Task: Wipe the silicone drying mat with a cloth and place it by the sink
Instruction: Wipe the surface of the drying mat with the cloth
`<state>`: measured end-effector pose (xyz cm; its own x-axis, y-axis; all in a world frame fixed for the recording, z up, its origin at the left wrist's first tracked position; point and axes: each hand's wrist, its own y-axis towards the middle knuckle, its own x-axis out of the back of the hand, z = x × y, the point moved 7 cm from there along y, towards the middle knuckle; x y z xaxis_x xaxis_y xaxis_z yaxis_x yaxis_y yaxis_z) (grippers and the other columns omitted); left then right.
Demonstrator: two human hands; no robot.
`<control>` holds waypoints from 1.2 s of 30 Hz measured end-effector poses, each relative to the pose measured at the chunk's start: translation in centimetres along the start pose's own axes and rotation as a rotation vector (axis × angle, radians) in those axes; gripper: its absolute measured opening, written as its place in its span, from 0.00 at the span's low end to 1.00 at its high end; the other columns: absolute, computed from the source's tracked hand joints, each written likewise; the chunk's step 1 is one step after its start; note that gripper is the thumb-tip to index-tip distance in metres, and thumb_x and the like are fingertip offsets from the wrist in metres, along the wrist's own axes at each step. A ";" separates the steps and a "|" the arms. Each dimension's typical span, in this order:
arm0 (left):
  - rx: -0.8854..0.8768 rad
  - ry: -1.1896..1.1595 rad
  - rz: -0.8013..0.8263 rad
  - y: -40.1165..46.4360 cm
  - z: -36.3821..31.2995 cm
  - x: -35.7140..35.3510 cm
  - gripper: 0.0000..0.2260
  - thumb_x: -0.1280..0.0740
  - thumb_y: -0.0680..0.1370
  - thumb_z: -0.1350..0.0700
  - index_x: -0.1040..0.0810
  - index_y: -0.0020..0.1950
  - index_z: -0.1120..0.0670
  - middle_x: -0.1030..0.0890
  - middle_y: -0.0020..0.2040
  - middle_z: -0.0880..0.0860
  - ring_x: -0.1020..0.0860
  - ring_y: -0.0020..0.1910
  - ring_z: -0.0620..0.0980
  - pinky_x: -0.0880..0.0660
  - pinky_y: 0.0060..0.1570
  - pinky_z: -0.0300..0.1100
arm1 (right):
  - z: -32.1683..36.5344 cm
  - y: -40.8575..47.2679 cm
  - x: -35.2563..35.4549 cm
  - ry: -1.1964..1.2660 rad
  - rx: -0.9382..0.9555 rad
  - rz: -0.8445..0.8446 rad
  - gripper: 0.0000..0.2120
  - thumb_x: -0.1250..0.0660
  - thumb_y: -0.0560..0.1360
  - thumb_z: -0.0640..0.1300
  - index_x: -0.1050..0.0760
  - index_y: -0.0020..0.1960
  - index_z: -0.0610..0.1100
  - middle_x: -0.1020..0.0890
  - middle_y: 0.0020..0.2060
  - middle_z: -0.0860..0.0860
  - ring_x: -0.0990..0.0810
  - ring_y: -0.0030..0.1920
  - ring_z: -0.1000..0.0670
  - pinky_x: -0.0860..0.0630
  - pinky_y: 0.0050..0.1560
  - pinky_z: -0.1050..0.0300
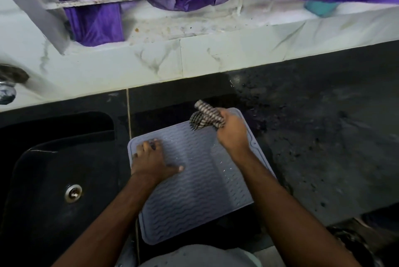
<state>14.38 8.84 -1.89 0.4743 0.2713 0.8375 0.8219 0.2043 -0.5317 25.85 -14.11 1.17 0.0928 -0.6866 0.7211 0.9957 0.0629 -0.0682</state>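
A grey silicone drying mat (194,191) with wavy ridges lies on the dark counter just right of the sink, its near corner hanging over the counter's front edge. My left hand (151,159) presses flat on the mat's left side with fingers spread. My right hand (232,132) grips a bunched black-and-white striped cloth (206,118) over the mat's far right corner. The cloth's loose end sticks out to the left of my fist.
A black sink (54,180) with a metal drain (73,193) lies to the left. The wet dark counter (323,137) stretches to the right. A white marble ledge (194,59) runs behind, with purple fabric (97,23) hanging over it. A tap (8,85) shows at far left.
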 end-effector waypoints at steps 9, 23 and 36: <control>-0.245 0.104 -0.057 2.0 -6.2 -2.2 0.50 0.41 0.69 0.22 0.62 0.82 0.41 0.61 0.83 0.52 0.57 0.81 0.60 0.50 0.77 0.61 | -5.1 3.0 -1.8 -0.371 -0.106 0.005 0.30 0.37 0.80 0.38 0.40 0.80 0.42 0.38 0.78 0.38 0.39 0.78 0.41 0.41 0.78 0.48; -0.266 0.108 -0.069 2.8 -5.8 -2.1 0.55 0.42 0.65 0.18 0.59 0.82 0.43 0.56 0.83 0.53 0.52 0.81 0.60 0.47 0.76 0.59 | 2.1 0.7 -1.4 0.033 0.008 0.110 0.22 0.36 0.76 0.35 0.26 0.69 0.48 0.16 0.57 0.49 0.19 0.57 0.48 0.25 0.54 0.60; -0.253 0.084 -0.073 3.2 -5.3 -2.4 0.55 0.42 0.63 0.17 0.58 0.82 0.40 0.57 0.83 0.51 0.52 0.80 0.59 0.48 0.75 0.60 | -3.7 0.8 -3.1 -0.165 -0.127 -0.086 0.28 0.38 0.70 0.30 0.30 0.70 0.40 0.33 0.76 0.41 0.40 0.78 0.43 0.48 0.80 0.45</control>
<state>17.57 3.84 -4.96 0.4266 0.1838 0.8856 0.9026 -0.0237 -0.4299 26.32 -14.62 -3.67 0.0170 -0.5567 0.8306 0.9927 -0.0897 -0.0804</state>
